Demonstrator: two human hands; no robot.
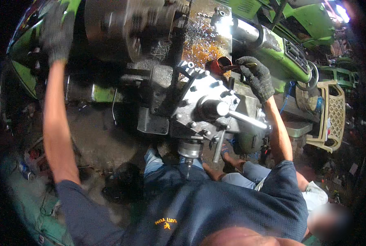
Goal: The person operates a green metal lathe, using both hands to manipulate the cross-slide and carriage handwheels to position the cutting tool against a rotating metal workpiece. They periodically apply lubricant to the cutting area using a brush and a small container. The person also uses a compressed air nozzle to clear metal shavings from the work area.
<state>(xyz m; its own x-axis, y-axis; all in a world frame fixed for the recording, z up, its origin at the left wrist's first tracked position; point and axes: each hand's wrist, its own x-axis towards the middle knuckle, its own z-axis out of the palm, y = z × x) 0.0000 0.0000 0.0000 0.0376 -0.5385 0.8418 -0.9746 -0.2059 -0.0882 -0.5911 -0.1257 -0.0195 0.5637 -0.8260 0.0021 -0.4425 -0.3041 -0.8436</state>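
Note:
I stand over a metal lathe. My right hand (256,77), in a dark knit glove, reaches past the steel tool post (207,104) and grips the handle of a small red can (219,64) held over the oily, chip-strewn bed (203,37). My left hand (58,30), also gloved and blurred, is raised against the green headstock (25,53) at the far left; what it grips is hidden. The large grey chuck (121,28) between my arms looks blurred.
A long handle (248,119) sticks out of the tool post toward the right. Another person crouches at the lower right, with a knee (248,172) close to the carriage. A cream plastic chair (332,115) stands at the right, and the floor (97,139) below is dark and cluttered.

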